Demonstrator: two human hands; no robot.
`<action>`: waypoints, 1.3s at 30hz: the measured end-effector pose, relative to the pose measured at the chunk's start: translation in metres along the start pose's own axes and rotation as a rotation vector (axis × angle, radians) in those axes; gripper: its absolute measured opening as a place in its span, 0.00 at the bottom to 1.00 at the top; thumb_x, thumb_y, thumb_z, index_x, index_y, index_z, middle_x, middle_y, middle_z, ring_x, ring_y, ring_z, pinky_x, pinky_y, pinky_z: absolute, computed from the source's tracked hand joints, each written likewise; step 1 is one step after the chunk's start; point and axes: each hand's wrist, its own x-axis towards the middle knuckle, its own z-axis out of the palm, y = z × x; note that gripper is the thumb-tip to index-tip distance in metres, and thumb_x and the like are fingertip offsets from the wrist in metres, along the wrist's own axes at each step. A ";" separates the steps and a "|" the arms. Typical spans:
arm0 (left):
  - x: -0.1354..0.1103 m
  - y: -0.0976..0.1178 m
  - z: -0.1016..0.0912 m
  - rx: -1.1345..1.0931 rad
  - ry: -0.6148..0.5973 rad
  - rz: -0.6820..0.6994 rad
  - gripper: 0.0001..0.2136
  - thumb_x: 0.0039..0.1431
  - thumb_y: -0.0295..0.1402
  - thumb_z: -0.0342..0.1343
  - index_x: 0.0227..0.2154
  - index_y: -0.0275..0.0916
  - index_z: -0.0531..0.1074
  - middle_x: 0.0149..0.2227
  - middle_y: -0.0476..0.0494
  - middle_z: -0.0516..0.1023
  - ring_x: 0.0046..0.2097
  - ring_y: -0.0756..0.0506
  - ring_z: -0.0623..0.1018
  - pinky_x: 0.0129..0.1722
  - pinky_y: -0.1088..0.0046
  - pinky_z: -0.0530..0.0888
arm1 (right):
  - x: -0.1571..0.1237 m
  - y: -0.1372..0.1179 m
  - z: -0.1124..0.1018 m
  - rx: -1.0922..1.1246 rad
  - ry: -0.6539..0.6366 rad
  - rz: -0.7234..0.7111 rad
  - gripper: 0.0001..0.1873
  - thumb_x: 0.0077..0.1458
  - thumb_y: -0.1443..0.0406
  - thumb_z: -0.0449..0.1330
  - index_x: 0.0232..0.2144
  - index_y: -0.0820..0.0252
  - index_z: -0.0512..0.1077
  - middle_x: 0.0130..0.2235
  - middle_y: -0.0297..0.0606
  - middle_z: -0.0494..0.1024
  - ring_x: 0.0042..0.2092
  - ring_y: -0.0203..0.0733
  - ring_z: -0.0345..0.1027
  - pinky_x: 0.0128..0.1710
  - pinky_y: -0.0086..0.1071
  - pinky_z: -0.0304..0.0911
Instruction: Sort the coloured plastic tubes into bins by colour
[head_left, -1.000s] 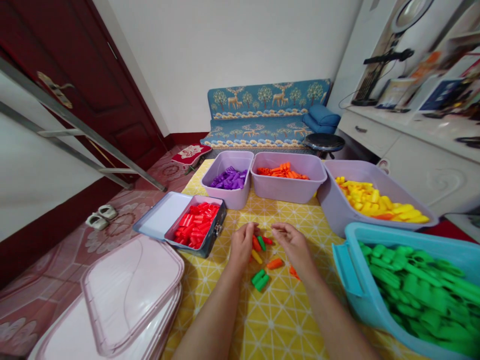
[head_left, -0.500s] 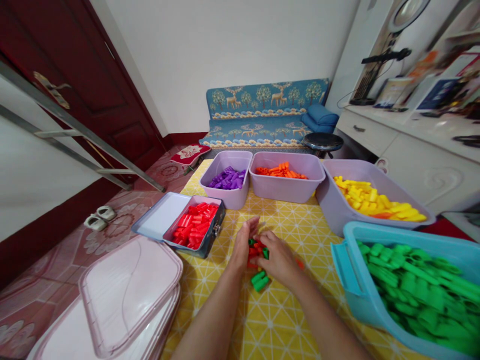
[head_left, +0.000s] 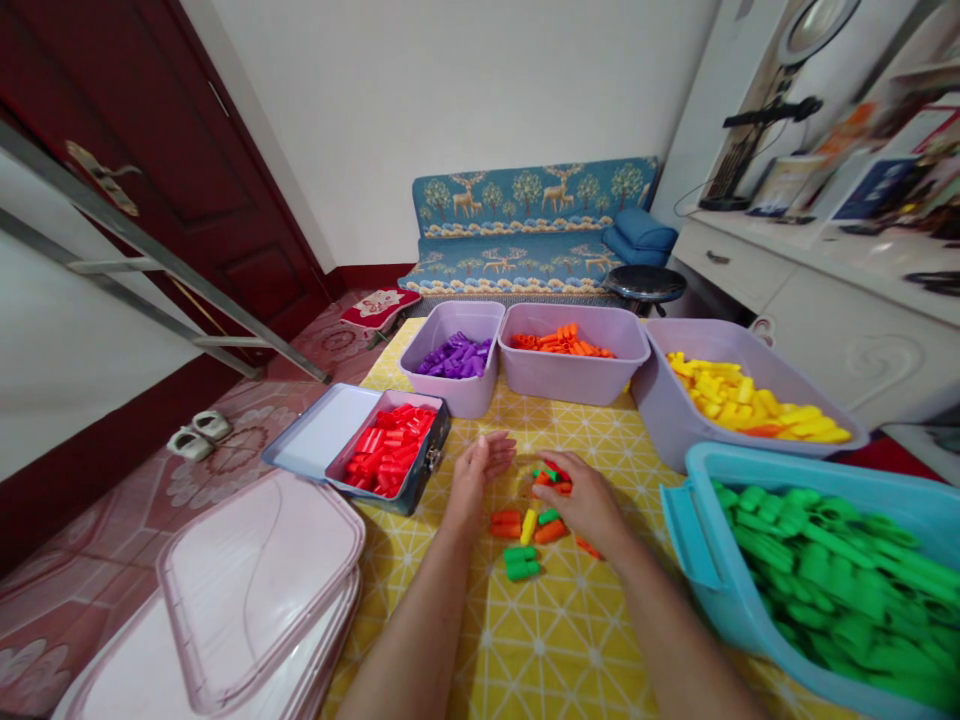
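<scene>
My left hand (head_left: 484, 462) is open, its fingers stretched out over the table and nothing in it. To its right, my right hand (head_left: 589, 497) curls its thumb and fingers round a small bunch of red, green and orange plastic pieces (head_left: 550, 477). Whether these also rest on the table I cannot tell. Just below lie orange short tube-like pieces (head_left: 505, 523), a yellow piece (head_left: 529, 527) and another orange piece (head_left: 551, 531). Nearer to me is a pair of green pieces (head_left: 521, 562). One more orange piece (head_left: 589, 547) lies beside my right wrist.
Purple pieces (head_left: 455, 357), orange pieces (head_left: 562, 342) and yellow pieces (head_left: 757, 400) fill lilac bins at the back. A turquoise bin (head_left: 701, 560) of green pieces stands right, an open tin (head_left: 409, 497) of red pieces left. Stacked pale lids (head_left: 262, 590) lie front left.
My hands have moved apart, the left one to the left and the right one to the right. The bunch of pieces shifted right and back; orange, yellow and green pieces now show on the cloth.
</scene>
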 end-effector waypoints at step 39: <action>0.010 0.026 -0.017 -0.675 0.205 0.144 0.10 0.63 0.39 0.50 0.35 0.41 0.75 0.29 0.50 0.74 0.28 0.56 0.69 0.30 0.83 0.68 | -0.003 0.014 0.002 0.393 0.403 0.118 0.17 0.55 0.54 0.56 0.40 0.59 0.70 0.41 0.42 0.78 0.35 0.42 0.73 0.36 0.35 0.68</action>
